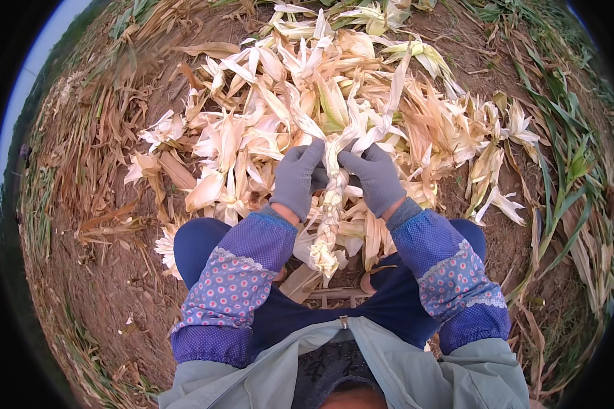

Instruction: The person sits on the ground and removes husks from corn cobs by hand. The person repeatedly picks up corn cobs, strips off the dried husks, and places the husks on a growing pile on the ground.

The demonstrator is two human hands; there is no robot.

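A braid of pale corn husks (330, 214) runs from a knotted end near my knees up to my two gloved hands. My left hand (300, 176), in a grey glove, grips the braid's upper left side and a husk strand. My right hand (372, 174), gloved alike, pinches a long twisted husk strand (391, 110) on the right. Between the hands a middle strand (349, 128) stretches up and away. Some fingertips are hidden behind the braid. Under and beyond both hands lies a broad heap of dry corn husks (225, 138).
Brown soil (107, 286) with husk scraps surrounds the heap. Dry stalks and leaves (117, 102) lie at the left, green corn leaves (563, 204) at the right. My bent knees flank the braid, and a slatted edge (337, 295) shows between my legs.
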